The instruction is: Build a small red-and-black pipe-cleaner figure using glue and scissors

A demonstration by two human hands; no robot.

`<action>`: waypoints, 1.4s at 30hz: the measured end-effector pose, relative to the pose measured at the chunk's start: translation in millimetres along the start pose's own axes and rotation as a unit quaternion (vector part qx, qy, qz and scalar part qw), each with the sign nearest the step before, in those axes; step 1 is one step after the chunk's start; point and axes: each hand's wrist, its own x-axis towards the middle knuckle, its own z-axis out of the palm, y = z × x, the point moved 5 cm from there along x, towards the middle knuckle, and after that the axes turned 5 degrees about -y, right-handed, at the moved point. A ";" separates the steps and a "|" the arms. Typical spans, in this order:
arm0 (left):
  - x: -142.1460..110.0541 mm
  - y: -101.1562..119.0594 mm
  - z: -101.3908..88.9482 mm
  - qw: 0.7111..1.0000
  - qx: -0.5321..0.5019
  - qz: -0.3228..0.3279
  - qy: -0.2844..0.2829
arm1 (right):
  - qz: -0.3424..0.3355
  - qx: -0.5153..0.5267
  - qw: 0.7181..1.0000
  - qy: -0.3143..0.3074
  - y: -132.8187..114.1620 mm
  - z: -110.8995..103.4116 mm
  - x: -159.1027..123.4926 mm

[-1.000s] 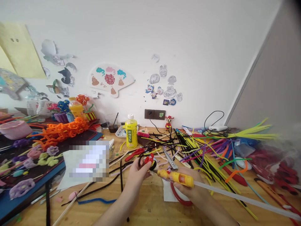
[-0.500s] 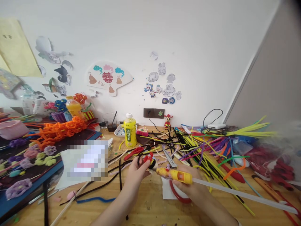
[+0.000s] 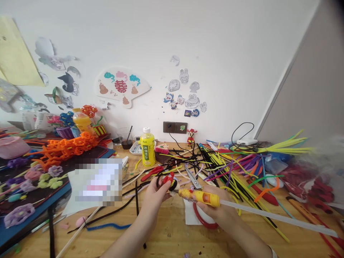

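Across the wooden bench [image 3: 166,238], a yellow plastic bottle [image 3: 147,148] stands beyond the left hand [image 3: 153,196], whose grip is clamped on a small red-and-black pipe-cleaner piece [image 3: 169,181]. Steel scissors [image 3: 192,178] lie just behind a yellow hot glue gun [image 3: 199,197] (its nozzle just beside that piece), clamped in the grip of the right hand [image 3: 215,209], with a long clear glue stick [image 3: 276,216] running out rightward.
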 end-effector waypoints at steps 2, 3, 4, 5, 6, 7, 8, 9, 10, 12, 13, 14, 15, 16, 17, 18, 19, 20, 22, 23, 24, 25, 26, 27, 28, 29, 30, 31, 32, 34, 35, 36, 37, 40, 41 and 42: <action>1.0 -1.0 -0.3 1.000 -0.006 0.000 -0.006 | 0.002 0.003 1.000 0.003 0.5 -1.1 0.0; 1.5 -1.4 -0.4 1.000 -0.009 -0.001 -0.010 | 0.003 0.006 1.000 0.004 0.9 -1.4 0.0; 1.8 -1.9 -0.5 1.000 -0.011 -0.002 -0.012 | 0.004 0.008 1.000 0.004 1.3 -1.6 0.0; 2.0 -2.2 -0.6 1.000 -0.012 -0.003 -0.014 | 0.006 0.009 1.000 0.004 1.7 -1.6 0.0; 2.0 -2.4 -0.7 1.000 -0.012 -0.004 -0.014 | 0.008 0.009 1.000 0.004 2.0 -1.6 0.0; 1.9 -2.4 -0.8 1.000 -0.011 -0.003 -0.013 | 0.010 0.009 1.000 0.004 2.3 -1.5 0.1; 1.6 -2.3 -0.9 1.000 -0.009 -0.003 -0.012 | 0.011 0.009 1.000 0.004 2.5 -1.5 0.1; 1.2 -2.2 -0.6 1.000 -0.006 -0.003 -0.014 | 0.012 0.008 1.000 0.006 2.7 -1.6 0.1; 0.8 -1.8 -0.5 1.000 -0.003 -0.002 -0.015 | 0.012 0.008 1.000 0.007 2.9 -1.7 0.1; 0.1 -1.4 -0.8 1.000 0.001 -0.002 -0.013 | 0.010 0.010 1.000 0.012 3.6 -2.1 0.0; 0.1 -1.2 -1.0 1.000 0.002 -0.003 -0.012 | 0.007 0.010 1.000 0.015 3.9 -2.3 -0.1; 0.2 -1.4 -1.2 1.000 0.001 -0.004 -0.011 | 0.005 0.010 1.000 0.017 4.2 -2.5 -0.2; 0.6 -1.6 -1.3 1.000 0.000 -0.005 -0.012 | 0.002 0.009 1.000 0.018 4.4 -2.6 -0.3; 1.2 -2.1 -1.5 1.000 -0.002 -0.007 -0.014 | -0.001 0.008 1.000 0.018 4.5 -2.6 -0.3; 1.8 -2.6 -1.6 1.000 -0.003 -0.008 -0.015 | -0.003 0.005 1.000 0.019 4.6 -2.6 -0.4; 2.4 -3.0 -1.9 1.000 -0.005 -0.007 -0.015 | -0.004 0.003 1.000 0.019 4.8 -2.6 -0.4; 2.8 -3.5 -2.2 1.000 -0.006 -0.008 -0.014 | -0.005 0.001 1.000 0.020 5.0 -2.7 -0.4; 3.2 -3.8 -2.4 1.000 -0.008 -0.008 -0.013 | -0.004 -0.001 1.000 0.020 5.4 -2.7 -0.4; 3.2 -4.2 -2.6 1.000 -0.010 -0.010 -0.011 | -0.004 -0.004 1.000 0.023 6.2 -3.1 -0.4; 3.0 -4.2 -2.6 1.000 -0.010 -0.011 -0.011 | -0.004 -0.005 1.000 0.025 6.6 -3.3 -0.4; 2.6 -3.9 -2.7 1.000 -0.011 -0.012 -0.011 | -0.003 -0.005 1.000 0.026 7.0 -3.5 -0.3; 2.1 -3.4 -2.8 1.000 -0.011 -0.011 -0.009 | -0.002 -0.006 1.000 0.028 7.3 -3.8 -0.2; 1.6 -2.9 -2.9 1.000 -0.013 -0.012 -0.008 | -0.001 -0.008 1.000 0.029 7.4 -4.2 -0.1; 1.2 -2.4 -2.7 1.000 -0.014 -0.013 -0.009 | 0.000 -0.010 0.999 0.031 7.2 -4.6 0.1; 0.9 -1.8 -2.5 1.000 -0.017 -0.013 -0.010 | 0.001 -0.013 0.999 0.031 6.8 -5.0 0.3; 0.6 -1.3 -2.2 1.000 -0.019 -0.014 -0.012 | 0.000 -0.016 0.999 0.030 6.1 -5.4 0.5; 0.3 -0.9 -1.8 1.000 -0.021 -0.015 -0.012 | 0.000 -0.018 0.999 0.030 5.4 -5.8 0.7; -0.2 -0.4 -1.5 1.000 -0.022 -0.017 -0.011 | -0.001 -0.021 0.999 0.029 4.7 -6.2 0.9; -0.8 0.2 -1.1 1.000 -0.023 -0.017 -0.009 | 0.000 -0.023 0.999 0.027 4.3 -6.5 1.0; -3.1 1.9 0.2 1.000 -0.021 -0.015 -0.004 | 0.004 -0.028 0.999 0.026 4.3 -7.0 0.9; -4.6 3.1 1.3 1.000 -0.021 -0.012 -0.003 | 0.005 -0.029 0.999 0.025 4.7 -7.0 0.7; -6.3 4.7 2.4 1.000 -0.023 -0.008 -0.001 | 0.006 -0.031 0.999 0.025 5.2 -6.8 0.5; -8.0 6.1 3.6 1.000 -0.024 -0.005 0.000 | 0.007 -0.034 0.999 0.025 5.9 -6.5 0.2; -12.3 9.4 5.7 1.000 -0.024 -0.003 0.012 | 0.004 -0.040 0.999 0.030 8.0 -5.7 -0.2; -13.1 10.0 6.1 1.000 -0.022 -0.004 0.014 | 0.003 -0.038 0.999 0.030 8.5 -5.4 -0.1; -13.5 10.4 6.4 1.000 -0.020 -0.005 0.015 | 0.003 -0.035 0.999 0.029 9.0 -5.2 0.0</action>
